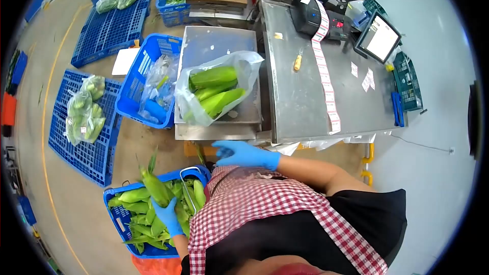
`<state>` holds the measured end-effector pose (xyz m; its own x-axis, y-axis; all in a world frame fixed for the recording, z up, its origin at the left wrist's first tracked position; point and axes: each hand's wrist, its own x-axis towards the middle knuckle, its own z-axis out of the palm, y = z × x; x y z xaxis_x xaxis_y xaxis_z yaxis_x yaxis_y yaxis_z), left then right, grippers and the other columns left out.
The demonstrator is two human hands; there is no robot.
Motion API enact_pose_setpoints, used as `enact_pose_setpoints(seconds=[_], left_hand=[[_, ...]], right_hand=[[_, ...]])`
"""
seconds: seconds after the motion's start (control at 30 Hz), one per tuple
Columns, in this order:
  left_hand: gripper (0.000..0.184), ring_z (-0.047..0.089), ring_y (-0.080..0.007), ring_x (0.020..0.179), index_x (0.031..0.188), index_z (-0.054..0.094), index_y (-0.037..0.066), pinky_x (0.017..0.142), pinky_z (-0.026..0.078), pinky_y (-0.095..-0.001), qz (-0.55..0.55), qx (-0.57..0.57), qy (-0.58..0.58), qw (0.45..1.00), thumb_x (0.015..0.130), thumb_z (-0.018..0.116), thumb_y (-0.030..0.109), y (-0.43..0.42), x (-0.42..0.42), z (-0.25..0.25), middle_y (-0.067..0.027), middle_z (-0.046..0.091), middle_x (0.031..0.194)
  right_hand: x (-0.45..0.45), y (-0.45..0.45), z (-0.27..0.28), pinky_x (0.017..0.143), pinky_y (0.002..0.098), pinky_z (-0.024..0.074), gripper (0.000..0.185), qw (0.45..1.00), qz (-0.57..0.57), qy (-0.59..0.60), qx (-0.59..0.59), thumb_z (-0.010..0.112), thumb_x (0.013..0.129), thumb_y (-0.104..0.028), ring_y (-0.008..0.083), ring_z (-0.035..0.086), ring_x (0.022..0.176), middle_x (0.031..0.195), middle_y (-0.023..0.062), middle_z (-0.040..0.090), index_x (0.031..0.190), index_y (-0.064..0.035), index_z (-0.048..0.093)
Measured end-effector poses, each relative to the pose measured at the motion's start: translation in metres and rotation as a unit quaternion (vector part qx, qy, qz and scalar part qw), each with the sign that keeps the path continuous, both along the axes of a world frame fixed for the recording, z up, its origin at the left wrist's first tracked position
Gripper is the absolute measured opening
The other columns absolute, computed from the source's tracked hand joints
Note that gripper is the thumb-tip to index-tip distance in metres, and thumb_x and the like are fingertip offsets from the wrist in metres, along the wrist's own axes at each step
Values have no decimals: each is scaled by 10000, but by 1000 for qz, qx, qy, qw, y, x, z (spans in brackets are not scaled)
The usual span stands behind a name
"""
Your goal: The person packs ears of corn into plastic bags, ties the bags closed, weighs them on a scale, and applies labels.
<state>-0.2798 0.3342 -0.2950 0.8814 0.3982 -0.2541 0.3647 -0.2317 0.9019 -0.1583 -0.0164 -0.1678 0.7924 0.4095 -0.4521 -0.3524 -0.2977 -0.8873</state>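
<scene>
In a blue glove, my left hand [169, 216] is wrapped round the lower end of a green-husked ear of corn [157, 187]. It holds the ear over a blue crate [120, 224] heaped with more corn in husks [143, 207]. My right hand [240, 154], also gloved, is held in front of the apron, fingers stretched out and nothing in them. Beyond it, on the metal scale platform [218, 40], lies an open clear plastic bag [187, 108] with several ears of corn [213, 77] inside.
A blue basket [131, 87] with plastic bags stands left of the scale. Bagged vegetables [85, 114] lie on a blue pallet [81, 159]. To the right, a steel table [290, 102] carries a label printer [308, 16], a label strip [326, 71] and a screen [380, 36].
</scene>
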Motion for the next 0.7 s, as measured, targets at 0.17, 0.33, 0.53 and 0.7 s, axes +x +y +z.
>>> enact_pose_setpoints(seconds=[0.17,0.33,0.53,0.7], left_hand=[[723,565,-212,980,1238,442,13,834,450,-319,-212,46,-133,967,589,750,95,-141,136,151,-119,563,1126],[819,382,-246,1196,1327,297,-4,984,325,-351,-237,-92,-229,940,642,731,103,-216,212,174,-158,355,1334],[904,363,-321,1182,1344,225,-6,953,335,-394,-65,263,-158,950,649,749,237,-243,268,82,-237,302,1306],[416,577,-183,788,1095,536,-8,711,465,-289,-74,-117,-24,990,686,589,46,-226,290,53,-111,604,911]], right_hand=[[32,27,11,851,325,441,755,975,-104,-125,149,745,677,-261,215,534,997,1151,145,518,1270,11,367],[99,-41,60,837,321,464,625,948,-206,-145,194,776,626,-141,216,560,978,1085,117,567,1147,12,468],[189,-104,19,809,343,476,603,931,-176,-321,0,770,587,-182,243,594,919,1009,127,604,1109,-32,508],[225,-82,-31,813,418,449,582,892,92,-306,-318,681,624,-174,368,550,942,1036,192,565,1150,-30,478]])
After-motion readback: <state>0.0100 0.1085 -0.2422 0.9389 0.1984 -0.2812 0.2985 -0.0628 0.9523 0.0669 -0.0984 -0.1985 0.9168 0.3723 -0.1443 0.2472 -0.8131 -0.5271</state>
